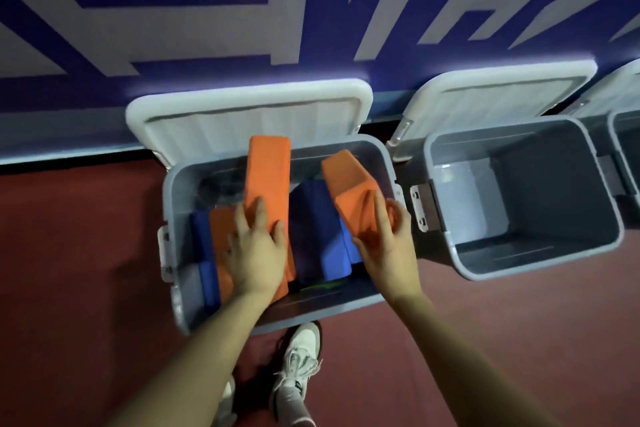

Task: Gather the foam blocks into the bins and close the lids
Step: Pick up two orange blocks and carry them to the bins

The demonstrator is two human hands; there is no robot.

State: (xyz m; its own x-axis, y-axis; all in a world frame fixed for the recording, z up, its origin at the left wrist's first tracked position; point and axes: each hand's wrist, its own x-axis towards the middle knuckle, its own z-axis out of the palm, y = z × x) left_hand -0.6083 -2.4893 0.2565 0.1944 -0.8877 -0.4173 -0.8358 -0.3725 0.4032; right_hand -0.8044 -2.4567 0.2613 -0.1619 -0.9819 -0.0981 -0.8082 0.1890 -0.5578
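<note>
Foam blocks, orange and blue, stand packed on edge in the left bin [381, 156], its lid [249, 114] open at 12 o'clock. Tall orange block [266, 170]: long axis 6-to-12, left hand [256, 250] flat against its near end, fingers straight. Tilted orange block [349, 184]: leans toward 11 o'clock, lower end pinched by right hand [388, 246]; likely to be pushed down next.

The room I work in is dim. Brightest are the white lids [249, 114], which glare faintly against the wall [311, 10]. My fingers [258, 215] smear with motion blur, and the whole picture is soft. The wide lens bends the wall's base and tilts the bins [519, 198] outward at the edges.
</note>
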